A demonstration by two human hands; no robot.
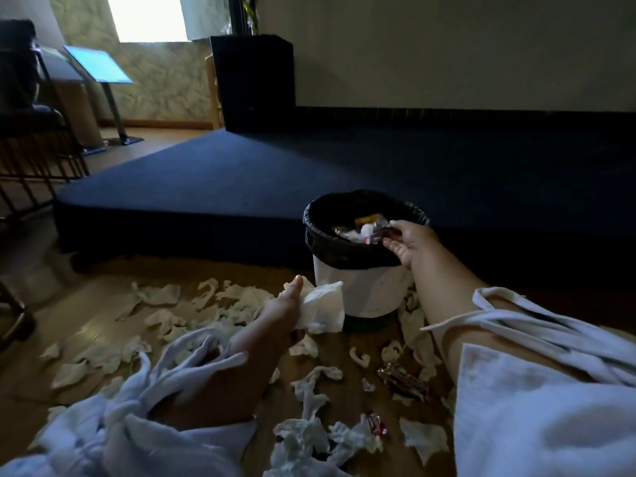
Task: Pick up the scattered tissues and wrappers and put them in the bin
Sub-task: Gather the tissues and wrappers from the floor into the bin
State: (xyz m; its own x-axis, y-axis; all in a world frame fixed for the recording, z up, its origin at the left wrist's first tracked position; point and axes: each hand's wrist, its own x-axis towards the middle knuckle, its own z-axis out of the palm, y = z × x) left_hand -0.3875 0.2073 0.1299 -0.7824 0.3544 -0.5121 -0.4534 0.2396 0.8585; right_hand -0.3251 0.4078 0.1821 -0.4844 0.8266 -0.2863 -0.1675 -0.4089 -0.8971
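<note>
Wood floor (86, 321) w/ tissue scraps (158, 294) everywhere, dark platform (241, 173) behind. From my feed, left hand (280, 313) is closed around a crumpled tissue (325, 309); bin (361, 249) sits just up and right of it, so close. Right hand (406, 241) is at the rim, fingers pinching a wrapper (380, 230) over the opening, I think; hard to tell, too dark. More wrappers (399, 376) lie by the right sleeve (533, 407).

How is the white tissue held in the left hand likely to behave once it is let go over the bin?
The tissue sags in soft folds from the left hand, so it is probably floppy and very light. It would likely flutter rather than drop straight, and could miss the bin. Crumpled pieces on the floor suggest it tears easily.
</note>
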